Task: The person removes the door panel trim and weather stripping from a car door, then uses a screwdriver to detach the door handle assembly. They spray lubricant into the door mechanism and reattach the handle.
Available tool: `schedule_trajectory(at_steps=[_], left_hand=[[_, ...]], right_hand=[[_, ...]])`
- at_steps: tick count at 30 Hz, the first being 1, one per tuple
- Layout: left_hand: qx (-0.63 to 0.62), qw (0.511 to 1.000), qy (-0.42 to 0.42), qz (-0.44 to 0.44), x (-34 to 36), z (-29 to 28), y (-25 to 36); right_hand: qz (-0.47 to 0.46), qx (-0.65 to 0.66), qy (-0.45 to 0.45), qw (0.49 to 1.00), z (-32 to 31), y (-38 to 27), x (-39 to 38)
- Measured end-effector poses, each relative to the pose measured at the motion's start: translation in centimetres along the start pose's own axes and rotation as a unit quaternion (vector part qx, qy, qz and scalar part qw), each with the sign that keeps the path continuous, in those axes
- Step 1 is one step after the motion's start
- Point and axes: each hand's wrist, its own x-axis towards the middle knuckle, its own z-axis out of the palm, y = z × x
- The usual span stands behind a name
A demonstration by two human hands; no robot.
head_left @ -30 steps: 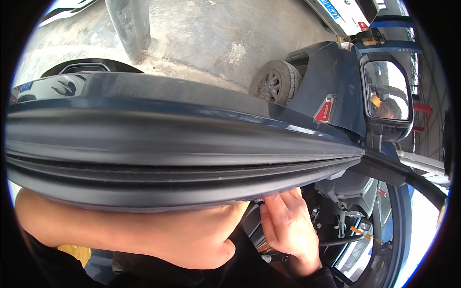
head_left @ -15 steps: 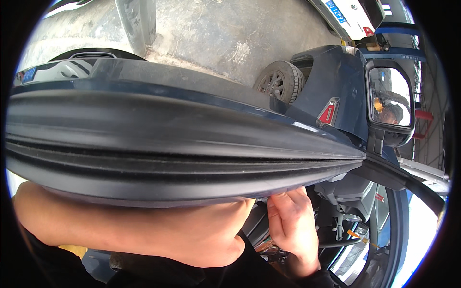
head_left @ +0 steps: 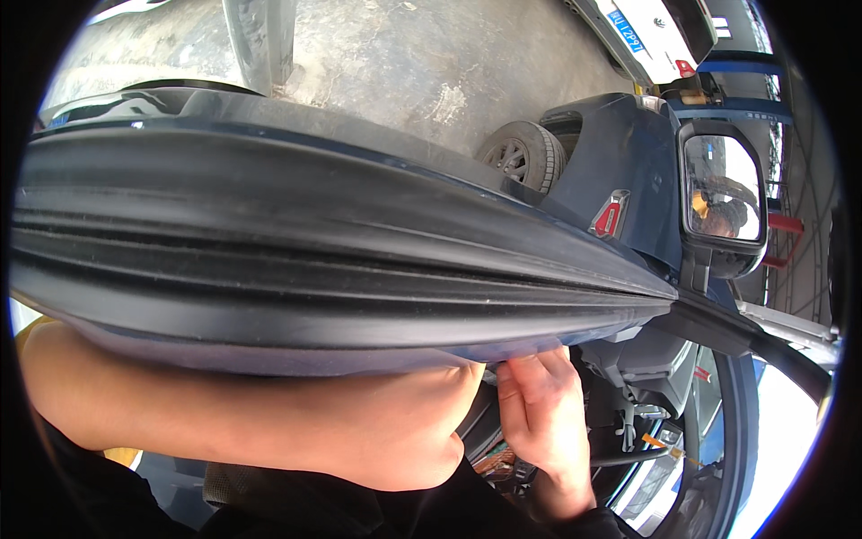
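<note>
Well, on my feed I'm seeing a concrete floor (head_left: 386, 54) stretching behind, with a white car (head_left: 660, 38) sitting at upper right. A dark blue car door (head_left: 296, 247) is crossing the view, its black ribbed edge facing me. Past it, a dark blue fender (head_left: 611, 162) is showing, with a wheel (head_left: 512, 160) standing beside it. A side mirror (head_left: 725, 184) is jutting out farther right. At the door's lower edge, the left hand (head_left: 426, 427) is reaching in; its fingers are hiding, so I can't tell its grip. Just beside it, the right hand (head_left: 546, 404) is resting bent fingertips against that edge; whether they're pinching, I can't tell. A small red badge (head_left: 609, 217) is marking the fender.
</note>
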Motion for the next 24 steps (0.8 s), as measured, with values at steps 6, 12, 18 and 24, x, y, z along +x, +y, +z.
schedule_trajectory(at_steps=[6,12,18,24], left_hand=[[-0.011,1.000,-0.012,0.012,0.1,0.7,-0.4],[-0.013,1.000,-0.025,-0.010,0.0,0.9,-0.3],[0.012,0.994,-0.086,-0.070,1.5,0.6,-0.2],[0.050,0.989,-0.057,-0.125,2.1,0.9,1.4]], right_hand=[[-0.050,0.008,0.066,0.997,1.0,1.7,-1.7],[-0.128,-0.021,0.144,0.981,2.7,2.7,-1.7],[-0.172,0.034,0.243,0.954,3.6,4.1,-2.3],[-0.211,0.075,0.264,0.938,4.3,4.9,-2.3]])
